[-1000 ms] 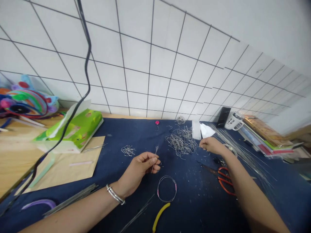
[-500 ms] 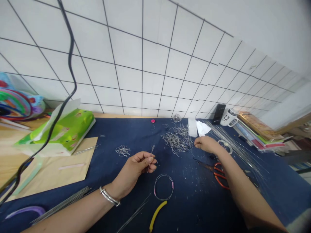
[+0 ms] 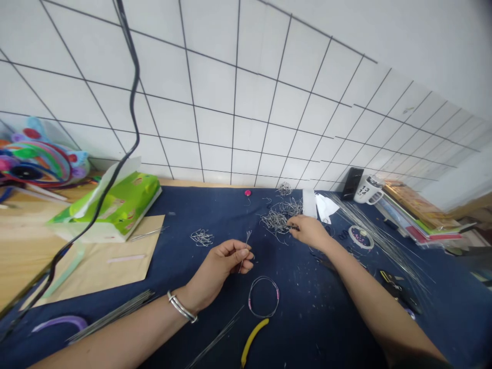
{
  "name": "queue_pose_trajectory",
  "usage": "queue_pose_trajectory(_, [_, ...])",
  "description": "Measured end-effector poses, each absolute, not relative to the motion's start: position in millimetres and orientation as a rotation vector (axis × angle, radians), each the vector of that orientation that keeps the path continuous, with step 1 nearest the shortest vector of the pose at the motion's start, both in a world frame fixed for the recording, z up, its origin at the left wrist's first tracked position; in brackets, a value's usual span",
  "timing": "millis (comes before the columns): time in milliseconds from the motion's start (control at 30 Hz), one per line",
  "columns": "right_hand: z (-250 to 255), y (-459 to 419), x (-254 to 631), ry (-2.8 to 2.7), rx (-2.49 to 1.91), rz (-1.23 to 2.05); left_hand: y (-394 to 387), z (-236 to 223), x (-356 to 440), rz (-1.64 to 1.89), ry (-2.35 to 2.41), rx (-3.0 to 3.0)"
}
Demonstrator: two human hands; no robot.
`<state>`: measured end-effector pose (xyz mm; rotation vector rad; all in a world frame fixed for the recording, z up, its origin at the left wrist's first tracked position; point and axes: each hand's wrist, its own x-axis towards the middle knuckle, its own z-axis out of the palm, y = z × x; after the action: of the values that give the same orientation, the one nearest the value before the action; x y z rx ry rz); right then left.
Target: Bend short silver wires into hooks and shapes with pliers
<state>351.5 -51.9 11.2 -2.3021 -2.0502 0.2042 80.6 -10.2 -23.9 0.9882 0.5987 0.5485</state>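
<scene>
My left hand [image 3: 228, 260] pinches a few short thin wires [image 3: 248, 238] upright between thumb and fingers; a silver bangle is on that wrist. At the right edge of a tangled heap of short wire pieces [image 3: 274, 221], my right hand [image 3: 310, 231] has its fingertips closed together. Whether a wire is between them is hard to make out. Below the left hand lies a wire ring [image 3: 278, 296] with pink bits on it, and under it a yellow tool handle [image 3: 251, 338]. A smaller pile of bent wires [image 3: 202, 237] sits left of the hand.
Long straight wires [image 3: 388, 251] and a round dish [image 3: 361, 237] lie on the right, with a mug [image 3: 367, 190], a black phone [image 3: 352, 183] and stacked books [image 3: 418, 212] behind. A green tissue pack [image 3: 130, 205] and a brown envelope [image 3: 134, 266] are at left. A black cable [image 3: 134, 92] hangs in front.
My right hand has moved left, from beside the white paper to the edge of the wire heap. My left hand still holds its wires. The view has shifted slightly.
</scene>
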Motion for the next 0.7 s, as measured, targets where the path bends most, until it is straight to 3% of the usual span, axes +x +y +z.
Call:
queue_pose_trajectory(333, [59,-30,350,-1.877,-2.064,0.182,-10,-23,81,0.561,0.588,0.985])
queue_pose_trajectory(700, [57,-8,333,-1.72,-1.868,0.225,-10,-23,82,0.587,0.602,0.98])
